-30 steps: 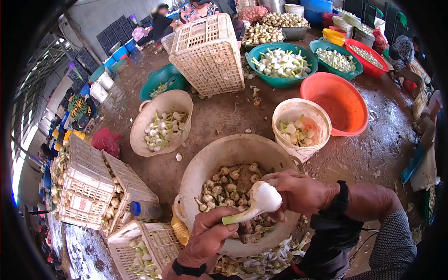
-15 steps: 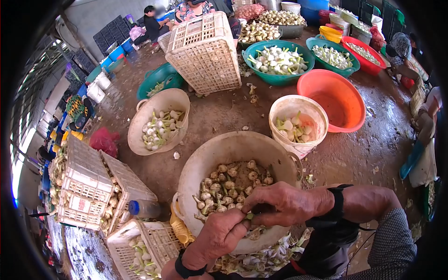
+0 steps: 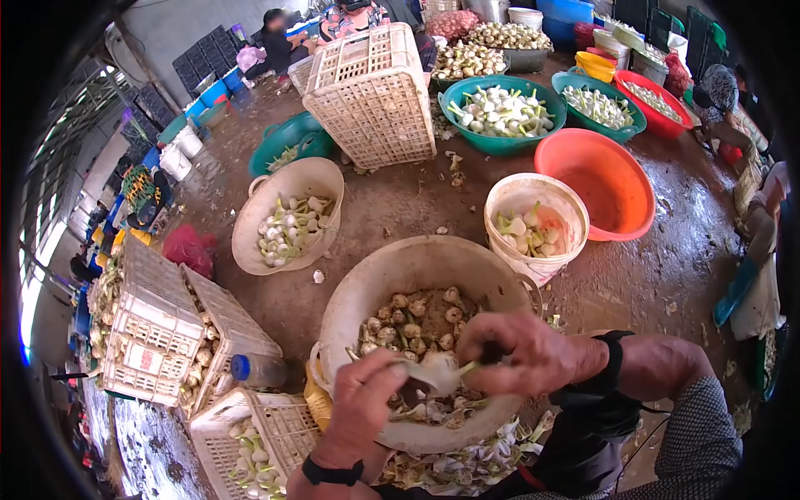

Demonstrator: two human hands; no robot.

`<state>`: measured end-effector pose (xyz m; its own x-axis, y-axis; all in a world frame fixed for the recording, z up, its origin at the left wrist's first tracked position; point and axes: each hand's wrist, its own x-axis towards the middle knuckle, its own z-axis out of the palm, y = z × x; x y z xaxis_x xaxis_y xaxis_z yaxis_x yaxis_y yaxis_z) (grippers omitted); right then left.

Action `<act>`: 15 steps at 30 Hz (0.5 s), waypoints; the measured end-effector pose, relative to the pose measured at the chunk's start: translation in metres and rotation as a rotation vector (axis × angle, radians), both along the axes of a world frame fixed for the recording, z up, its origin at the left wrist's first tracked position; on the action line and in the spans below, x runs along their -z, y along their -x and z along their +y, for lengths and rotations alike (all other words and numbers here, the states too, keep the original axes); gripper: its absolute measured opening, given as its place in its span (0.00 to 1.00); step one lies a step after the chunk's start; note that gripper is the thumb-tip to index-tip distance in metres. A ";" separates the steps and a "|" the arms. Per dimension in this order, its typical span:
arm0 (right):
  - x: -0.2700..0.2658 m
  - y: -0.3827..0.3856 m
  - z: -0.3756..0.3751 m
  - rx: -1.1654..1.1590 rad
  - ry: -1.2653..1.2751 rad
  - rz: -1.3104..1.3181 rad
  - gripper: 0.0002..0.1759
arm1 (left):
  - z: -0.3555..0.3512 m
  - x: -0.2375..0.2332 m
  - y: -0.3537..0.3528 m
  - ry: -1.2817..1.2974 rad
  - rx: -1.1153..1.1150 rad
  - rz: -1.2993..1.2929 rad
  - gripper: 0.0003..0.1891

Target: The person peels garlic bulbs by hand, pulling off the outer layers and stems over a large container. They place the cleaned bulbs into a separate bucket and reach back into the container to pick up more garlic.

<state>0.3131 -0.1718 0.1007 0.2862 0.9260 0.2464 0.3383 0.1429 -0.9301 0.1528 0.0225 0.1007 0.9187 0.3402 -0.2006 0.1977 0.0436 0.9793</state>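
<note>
Over a wide whitish tub (image 3: 358,287), my two hands work on one garlic bulb (image 3: 442,372). My right hand (image 3: 529,354) is closed on its greenish stem, the fingers slightly blurred. A whitish strip of garlic skin (image 3: 408,371) stretches from the bulb to my left hand (image 3: 367,408), pinched between thumb and fingers. Below in the tub lie several unpeeled garlic bulbs (image 3: 387,333) with dirty brownish skins, along with loose peelings.
A white bucket (image 3: 575,204) of peeled garlic stands right of the tub, beside an orange basin (image 3: 617,183). Another beige tub (image 3: 250,225) holds peeled bulbs. Plastic crates (image 3: 158,333) stand left, with a capped bottle (image 3: 258,371) near them. People sit further back.
My hands have moved apart from being close together. The bulb now shows between them, with skin drawn out toward my left hand. The view has shifted slightly.
</note>
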 end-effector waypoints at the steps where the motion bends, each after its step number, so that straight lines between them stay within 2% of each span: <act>1: -0.001 -0.004 -0.002 -0.001 -0.002 -0.001 0.13 | 0.003 -0.002 0.001 -0.002 -0.001 -0.001 0.10; 3: -0.003 -0.011 -0.005 0.114 0.024 0.124 0.13 | 0.010 -0.005 0.001 0.283 -0.158 -0.175 0.11; 4: -0.009 -0.011 -0.007 0.132 0.138 0.397 0.10 | 0.014 -0.001 0.002 0.318 -0.172 -0.240 0.11; 5: -0.012 -0.011 -0.008 0.136 0.138 0.396 0.10 | 0.017 -0.001 0.004 0.319 -0.168 -0.240 0.11; 7: -0.014 -0.013 -0.008 0.131 0.070 0.596 0.08 | 0.023 -0.002 0.008 0.309 -0.250 -0.367 0.13; 8: -0.014 -0.015 -0.009 0.135 0.064 0.609 0.08 | 0.030 -0.004 0.012 0.322 -0.284 -0.393 0.13; 9: -0.013 -0.016 -0.011 0.134 0.062 0.609 0.08 | 0.029 -0.010 0.012 0.391 -0.421 -0.404 0.12; 11: -0.011 -0.018 -0.012 0.137 0.016 0.670 0.09 | 0.031 -0.015 0.016 0.479 -0.549 -0.430 0.11; 13: -0.012 -0.021 -0.012 0.124 0.022 0.639 0.09 | 0.033 -0.022 0.030 0.046 -0.126 -0.141 0.10; 14: -0.012 -0.021 -0.012 0.112 0.028 0.611 0.09 | 0.036 -0.022 0.033 -0.087 0.160 0.102 0.11; 15: -0.012 -0.021 -0.011 0.113 0.026 0.610 0.09 | 0.031 -0.021 0.026 -0.218 0.496 0.202 0.15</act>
<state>0.3339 -0.1830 0.1128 0.4650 0.8852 -0.0148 -0.2434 0.1118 -0.9635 0.1271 0.0530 0.1216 0.9296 -0.0686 -0.3621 0.3269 -0.3004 0.8960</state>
